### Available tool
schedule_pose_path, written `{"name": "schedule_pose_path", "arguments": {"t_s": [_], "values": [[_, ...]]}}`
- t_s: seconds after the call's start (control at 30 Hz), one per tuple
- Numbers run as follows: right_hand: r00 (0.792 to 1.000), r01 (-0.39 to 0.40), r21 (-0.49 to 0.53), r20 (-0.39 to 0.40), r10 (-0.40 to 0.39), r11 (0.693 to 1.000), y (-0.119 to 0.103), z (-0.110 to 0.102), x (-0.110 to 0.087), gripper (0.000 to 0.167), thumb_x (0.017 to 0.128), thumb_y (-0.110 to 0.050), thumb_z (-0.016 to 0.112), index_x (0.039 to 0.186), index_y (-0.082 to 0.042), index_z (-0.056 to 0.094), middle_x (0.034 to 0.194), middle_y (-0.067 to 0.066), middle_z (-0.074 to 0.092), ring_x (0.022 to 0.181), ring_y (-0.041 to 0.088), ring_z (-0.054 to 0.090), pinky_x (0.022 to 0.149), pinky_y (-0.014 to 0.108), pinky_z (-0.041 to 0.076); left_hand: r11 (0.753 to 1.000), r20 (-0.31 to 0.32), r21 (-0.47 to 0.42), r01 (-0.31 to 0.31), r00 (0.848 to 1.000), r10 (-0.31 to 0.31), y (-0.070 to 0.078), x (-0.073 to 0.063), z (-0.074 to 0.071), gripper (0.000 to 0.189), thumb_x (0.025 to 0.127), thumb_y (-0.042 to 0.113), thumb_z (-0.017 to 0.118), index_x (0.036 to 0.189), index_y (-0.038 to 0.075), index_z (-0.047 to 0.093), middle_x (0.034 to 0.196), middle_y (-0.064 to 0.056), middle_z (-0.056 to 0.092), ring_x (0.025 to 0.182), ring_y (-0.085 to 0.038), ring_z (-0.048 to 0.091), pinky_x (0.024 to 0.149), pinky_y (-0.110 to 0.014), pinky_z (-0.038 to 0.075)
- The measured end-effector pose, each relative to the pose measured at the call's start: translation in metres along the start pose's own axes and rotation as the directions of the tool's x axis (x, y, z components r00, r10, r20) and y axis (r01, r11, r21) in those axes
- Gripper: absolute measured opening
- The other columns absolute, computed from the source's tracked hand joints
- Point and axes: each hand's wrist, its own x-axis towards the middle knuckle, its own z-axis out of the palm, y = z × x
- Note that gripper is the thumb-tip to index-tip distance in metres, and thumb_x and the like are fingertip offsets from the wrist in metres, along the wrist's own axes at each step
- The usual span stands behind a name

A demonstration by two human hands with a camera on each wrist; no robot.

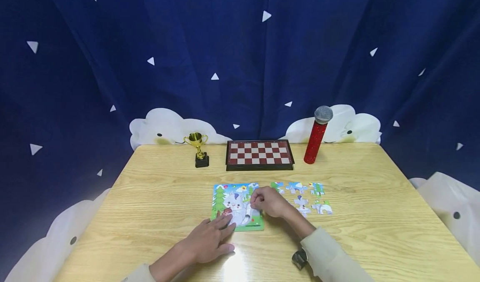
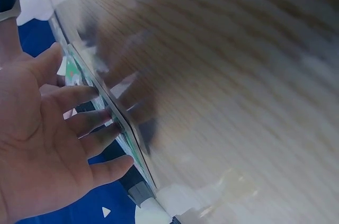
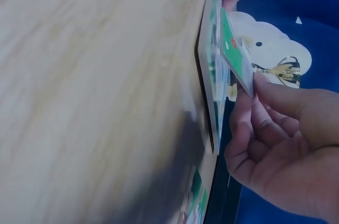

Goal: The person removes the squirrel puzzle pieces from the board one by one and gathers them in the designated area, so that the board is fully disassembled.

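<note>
A jigsaw puzzle with a white cat and a green tree lies in its board [image 1: 219, 200] on the table. My left hand [image 1: 210, 238] lays its spread, fairly straight fingers on the puzzle's lower left part. The right hand [image 1: 271, 201] is over the puzzle's right side. Between thumb and fingers it pinches a puzzle piece [image 3: 235, 57] with green and white printing. That piece stands tilted against the board in the right wrist view; whether its lower edge is seated cannot be told. Several loose puzzle pieces [image 1: 297, 187] lie right of the board.
Behind the puzzle sits a red-and-white checkered board [image 1: 259, 153] in a black frame. A gold trophy cup [image 1: 201, 155] stands at its left, a red microphone [image 1: 316, 140] at its right. The wooden table [image 1: 161, 190] ends at a dark blue curtain [image 1: 240, 65].
</note>
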Motion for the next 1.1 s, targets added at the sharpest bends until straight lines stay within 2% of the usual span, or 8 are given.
{"name": "schedule_pose_path", "arguments": {"t_s": [0.17,0.43,0.67,0.9,1.1], "values": [[1.0,-0.005,0.021,0.003,0.005,1.0,0.006,-0.011,-0.006,0.005,0.087,-0.002,0.063,0.082,-0.003,0.063,0.067,0.001,0.056,0.058,0.01,0.044,0.052,0.018,0.036,1.0,0.001,-0.018,-0.001,1.0,0.001,-0.001,0.0,0.001,0.061,0.094,0.051,0.046,0.142,0.013,0.045,0.153,-0.011,0.035,0.14,-0.03,0.035,0.107,-0.053,0.037],[1.0,0.012,-0.009,-0.02,-0.013,1.0,0.022,-0.036,-0.024,0.004,0.087,-0.004,0.063,0.083,-0.003,0.063,0.068,0.002,0.058,0.062,0.01,0.048,0.057,0.02,0.042,0.999,-0.001,-0.04,-0.011,1.0,0.011,-0.001,-0.002,0.001,0.061,0.094,0.05,0.047,0.142,0.012,0.045,0.152,-0.012,0.035,0.14,-0.031,0.035,0.106,-0.054,0.038],[0.999,0.013,-0.017,-0.036,-0.013,1.0,0.04,-0.063,-0.042,0.005,0.087,-0.003,0.06,0.084,-0.002,0.062,0.067,0.001,0.055,0.058,0.007,0.044,0.051,0.018,0.038,0.999,-0.007,-0.036,-0.011,1.0,0.01,-0.002,-0.003,0.001,0.061,0.094,0.049,0.047,0.142,0.012,0.044,0.152,-0.012,0.035,0.14,-0.031,0.035,0.107,-0.053,0.037],[1.0,-0.002,-0.008,-0.016,0.002,1.0,0.058,-0.086,-0.061,0.005,0.088,0.0,0.058,0.086,0.002,0.062,0.07,0.004,0.058,0.062,0.005,0.046,0.056,0.017,0.041,0.999,0.0,-0.048,-0.011,1.0,0.011,-0.002,-0.002,-0.001,0.061,0.094,0.049,0.047,0.142,0.012,0.044,0.152,-0.012,0.035,0.14,-0.031,0.034,0.107,-0.054,0.036],[0.999,-0.024,-0.015,0.021,0.024,1.0,0.077,-0.1,-0.076,0.007,0.088,0.001,0.055,0.087,0.001,0.062,0.071,0.005,0.058,0.059,0.002,0.043,0.053,0.017,0.039,0.999,0.0,-0.045,-0.011,1.0,0.011,-0.002,-0.002,-0.001,0.061,0.094,0.05,0.047,0.142,0.012,0.045,0.152,-0.012,0.036,0.14,-0.031,0.035,0.107,-0.054,0.037]]}}
